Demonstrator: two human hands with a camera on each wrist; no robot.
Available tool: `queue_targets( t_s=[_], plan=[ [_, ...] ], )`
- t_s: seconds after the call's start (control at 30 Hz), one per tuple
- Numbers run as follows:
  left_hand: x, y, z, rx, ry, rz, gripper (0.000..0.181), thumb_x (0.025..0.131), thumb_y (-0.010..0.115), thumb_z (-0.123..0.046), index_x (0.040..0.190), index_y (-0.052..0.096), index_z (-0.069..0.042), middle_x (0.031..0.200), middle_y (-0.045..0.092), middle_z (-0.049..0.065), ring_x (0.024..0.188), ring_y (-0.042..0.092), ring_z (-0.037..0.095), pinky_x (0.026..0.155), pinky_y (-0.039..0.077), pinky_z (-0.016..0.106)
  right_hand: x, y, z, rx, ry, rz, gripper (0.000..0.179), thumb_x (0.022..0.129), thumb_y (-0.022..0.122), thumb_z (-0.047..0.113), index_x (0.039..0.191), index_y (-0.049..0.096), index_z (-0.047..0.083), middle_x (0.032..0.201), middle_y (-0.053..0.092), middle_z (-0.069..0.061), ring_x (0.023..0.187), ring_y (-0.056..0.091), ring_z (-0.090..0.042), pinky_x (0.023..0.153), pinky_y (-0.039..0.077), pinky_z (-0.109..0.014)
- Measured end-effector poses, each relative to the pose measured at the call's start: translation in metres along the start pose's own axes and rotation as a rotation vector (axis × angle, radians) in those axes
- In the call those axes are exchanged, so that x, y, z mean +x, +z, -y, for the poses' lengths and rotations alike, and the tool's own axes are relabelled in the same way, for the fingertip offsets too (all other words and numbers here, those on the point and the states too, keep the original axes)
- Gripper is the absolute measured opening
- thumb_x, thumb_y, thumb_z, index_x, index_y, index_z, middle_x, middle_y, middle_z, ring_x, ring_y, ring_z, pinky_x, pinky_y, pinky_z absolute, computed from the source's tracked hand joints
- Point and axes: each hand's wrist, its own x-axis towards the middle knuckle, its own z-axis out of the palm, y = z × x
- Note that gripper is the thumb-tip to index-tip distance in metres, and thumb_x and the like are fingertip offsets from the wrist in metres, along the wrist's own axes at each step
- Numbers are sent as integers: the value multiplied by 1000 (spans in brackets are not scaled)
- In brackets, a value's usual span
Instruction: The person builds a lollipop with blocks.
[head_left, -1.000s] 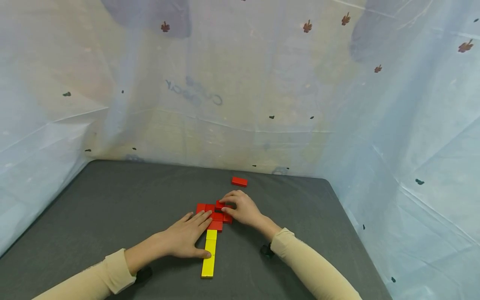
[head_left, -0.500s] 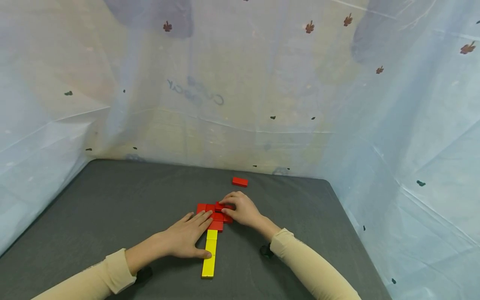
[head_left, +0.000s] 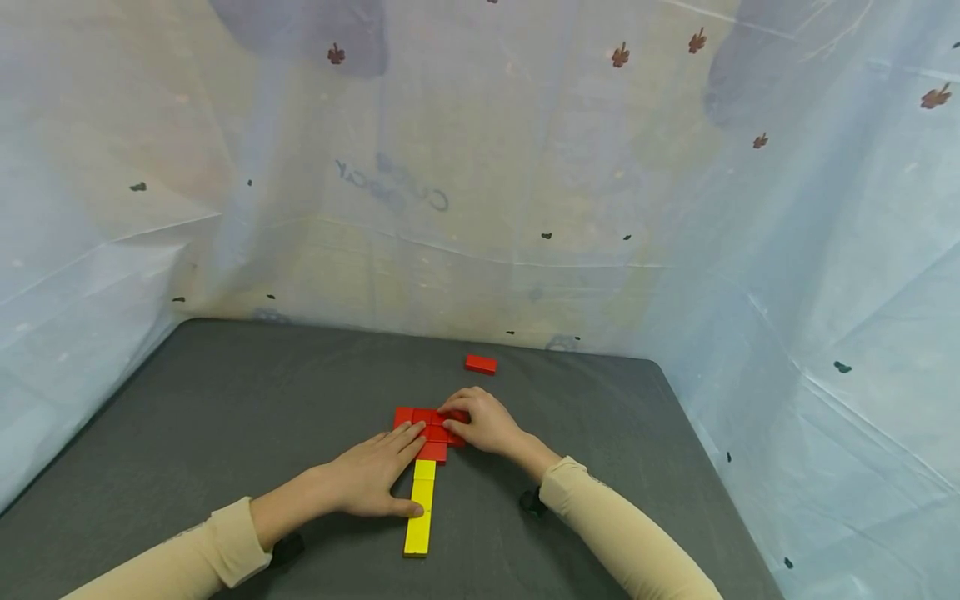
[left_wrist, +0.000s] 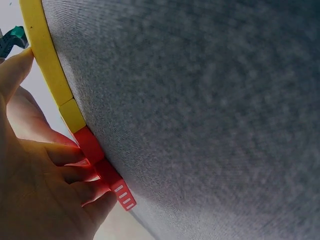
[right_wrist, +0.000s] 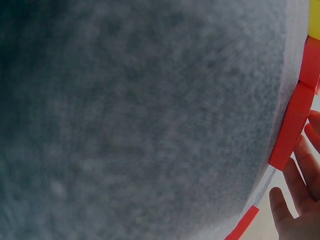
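Note:
Flat red blocks (head_left: 431, 452) lie edge to edge in a patch on the dark table. A line of yellow blocks (head_left: 417, 535) runs from the patch toward the person. My left hand (head_left: 367, 477) rests straight fingertips on the patch's left part, its thumb touching the yellow line. With thumb and fingers of my right hand (head_left: 486, 419) I hold a red block (head_left: 438, 417) down in the far right of the patch, partly hidden by the fingers. The left wrist view shows a slotted end on one red block (left_wrist: 125, 196).
One loose red block (head_left: 481, 364) lies beyond the patch, near the far edge of the dark tabletop (head_left: 285, 383). Translucent patterned sheeting (head_left: 480, 208) hangs behind and at both sides of the table.
The red block in my right hand has gone down from a raised, tilted position to level with the other red blocks. My left hand has stayed in place.

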Motion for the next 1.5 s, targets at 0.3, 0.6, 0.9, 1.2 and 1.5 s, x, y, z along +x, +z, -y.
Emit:
queue_targets(
  t_s=[0.3, 0.6, 0.9, 1.2, 1.5],
  plan=[
    [1, 1, 0, 6, 5, -8, 105, 77, 49, -79, 152, 27, -9, 161, 14, 8, 147, 17, 28, 114, 27, 52, 0, -1, 0, 1, 8, 12, 26, 94, 62, 27, 117, 70, 19, 118, 64, 3, 110, 56, -15, 95, 48, -34],
    [1, 1, 0, 6, 1, -9, 105, 77, 50, -79, 152, 27, -9, 161, 15, 8, 147, 17, 29, 114, 26, 52, -7, -7, -9, 54, 70, -20, 28, 94, 63, 28, 119, 68, 18, 121, 64, 2, 112, 55, -17, 96, 47, -38],
    [1, 1, 1, 14, -6, -6, 106, 76, 49, -81, 152, 27, -10, 161, 14, 7, 148, 17, 28, 115, 26, 51, -9, -4, -16, 16, 82, 7, 26, 94, 61, 30, 116, 69, 19, 117, 65, 3, 109, 56, -16, 94, 48, -36],
    [1, 1, 1, 17, -3, -3, 106, 76, 49, -80, 152, 27, -10, 161, 15, 7, 147, 17, 28, 114, 27, 51, -9, -3, -17, 21, 76, 0, 25, 94, 62, 29, 116, 70, 18, 117, 65, 3, 109, 56, -16, 94, 48, -36],
    [2, 1, 0, 15, -14, 2, 107, 75, 49, -81, 152, 28, -10, 161, 15, 7, 147, 18, 27, 114, 27, 51, -11, -4, -17, 57, 66, -28, 26, 93, 63, 29, 116, 69, 17, 118, 65, 2, 109, 56, -17, 94, 48, -37]
  ],
)
